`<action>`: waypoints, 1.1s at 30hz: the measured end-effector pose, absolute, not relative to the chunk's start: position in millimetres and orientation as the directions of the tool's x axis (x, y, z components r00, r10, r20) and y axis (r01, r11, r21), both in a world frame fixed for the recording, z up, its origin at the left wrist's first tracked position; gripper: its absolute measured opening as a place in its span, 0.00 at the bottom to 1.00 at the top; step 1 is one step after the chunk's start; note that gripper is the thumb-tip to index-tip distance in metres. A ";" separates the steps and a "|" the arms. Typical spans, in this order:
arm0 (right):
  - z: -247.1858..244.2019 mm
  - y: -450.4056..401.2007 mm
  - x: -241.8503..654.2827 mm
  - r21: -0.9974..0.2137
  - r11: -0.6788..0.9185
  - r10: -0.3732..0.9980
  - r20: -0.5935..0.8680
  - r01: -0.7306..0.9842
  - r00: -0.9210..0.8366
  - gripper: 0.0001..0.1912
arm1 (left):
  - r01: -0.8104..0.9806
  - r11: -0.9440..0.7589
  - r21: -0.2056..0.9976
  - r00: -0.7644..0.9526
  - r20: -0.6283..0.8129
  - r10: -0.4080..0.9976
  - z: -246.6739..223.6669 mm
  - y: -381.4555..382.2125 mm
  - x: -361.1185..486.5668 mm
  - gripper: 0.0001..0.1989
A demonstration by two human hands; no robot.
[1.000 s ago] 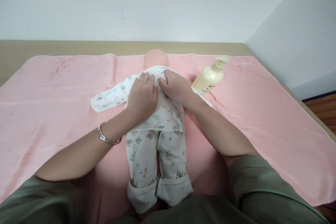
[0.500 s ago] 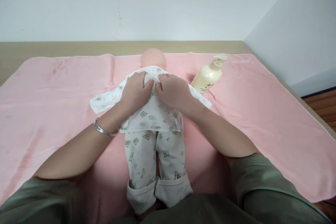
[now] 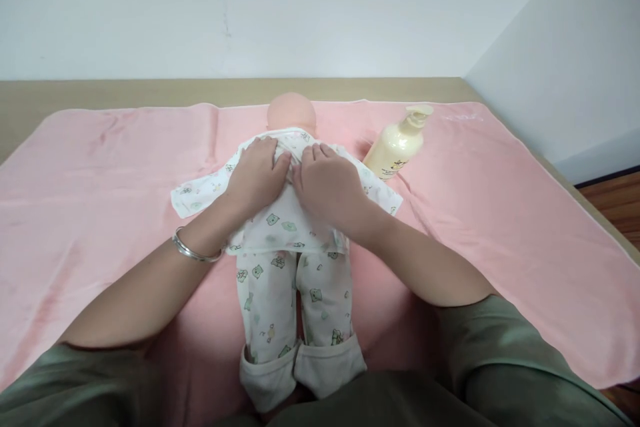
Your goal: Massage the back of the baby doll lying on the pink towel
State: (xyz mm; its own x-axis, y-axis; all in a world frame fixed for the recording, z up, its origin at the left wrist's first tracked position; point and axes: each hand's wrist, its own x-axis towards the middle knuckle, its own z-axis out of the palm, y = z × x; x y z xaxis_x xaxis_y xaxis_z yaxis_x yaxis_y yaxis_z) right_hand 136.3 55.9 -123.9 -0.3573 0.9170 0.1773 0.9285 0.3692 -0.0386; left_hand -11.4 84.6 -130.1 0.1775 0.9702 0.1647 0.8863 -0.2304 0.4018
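A baby doll lies stretched out with its bald head away from me and no face showing. It wears a white patterned shirt and matching trousers with turned-up cuffs. My left hand rests on the left of the doll's upper torso, fingers laid over the shirt and thumb spread inward. My right hand lies on the right side, fingers extended on the cloth and its thumb near the left thumb. Between the thumbs the shirt is creased. Neither hand holds anything that I can see.
A cream pump bottle leans or lies just beyond the doll's right-hand sleeve. Under everything spreads a pink cloth on a wooden surface. A white wall stands behind, with another at the right.
My right hand has slid slightly down and outward across the shirt, and its fingers lie straighter. The left hand stays nearly in place. Doll and bottle look unmoved.
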 end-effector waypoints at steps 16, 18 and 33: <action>-129.1 89.0 148.2 -0.248 0.310 0.947 0.163 0.918 -0.276 0.25 | 0.845 -0.338 0.414 0.197 0.347 0.917 -146.0 70.1 -4.4 0.17; -130.9 77.9 143.7 -0.187 0.347 0.930 0.193 0.919 -0.312 0.24 | 0.841 -0.298 0.452 0.173 0.297 0.939 -141.6 79.1 -9.0 0.17; -129.3 86.0 144.9 -0.410 0.312 0.949 0.166 0.857 -0.266 0.30 | 0.823 -0.243 0.514 0.131 0.244 0.961 -155.1 96.2 -19.5 0.18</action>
